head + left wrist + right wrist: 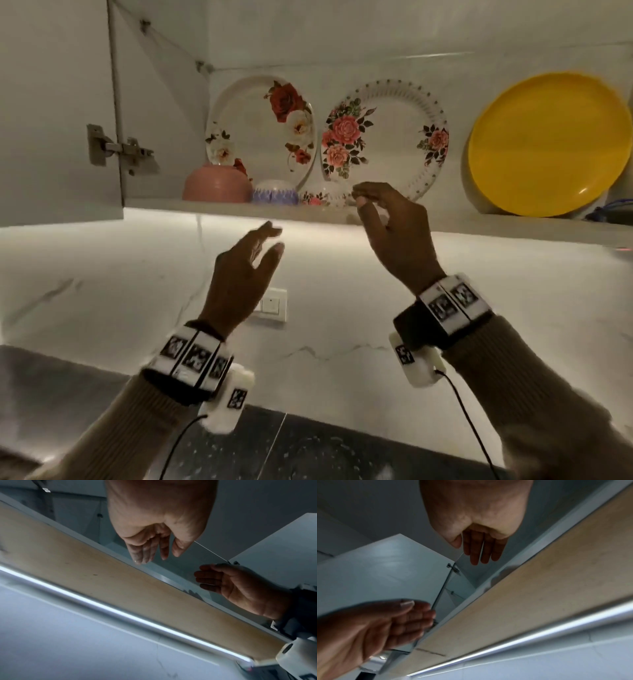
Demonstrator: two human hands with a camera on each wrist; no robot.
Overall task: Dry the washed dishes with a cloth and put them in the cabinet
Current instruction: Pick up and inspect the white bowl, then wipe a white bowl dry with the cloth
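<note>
The open cabinet's shelf (462,224) carries two floral plates (260,130) (387,137) and a yellow plate (551,144), all leaning on the back wall. In front stand a pink bowl (217,186), a purple-patterned bowl (275,193) and a small floral bowl (322,195). My left hand (267,240) hangs below the shelf edge, fingers straight, empty. My right hand (366,202) is just in front of the small floral bowl, fingers relaxed, holding nothing. Both hands look empty in the wrist views: left hand (154,550), right hand (481,550).
The cabinet door (51,109) stands open at left, its hinge (120,149) showing. A light strip (120,609) runs under the cabinet. A wall switch (270,305) sits on the marble backsplash. The dark countertop (308,452) lies below.
</note>
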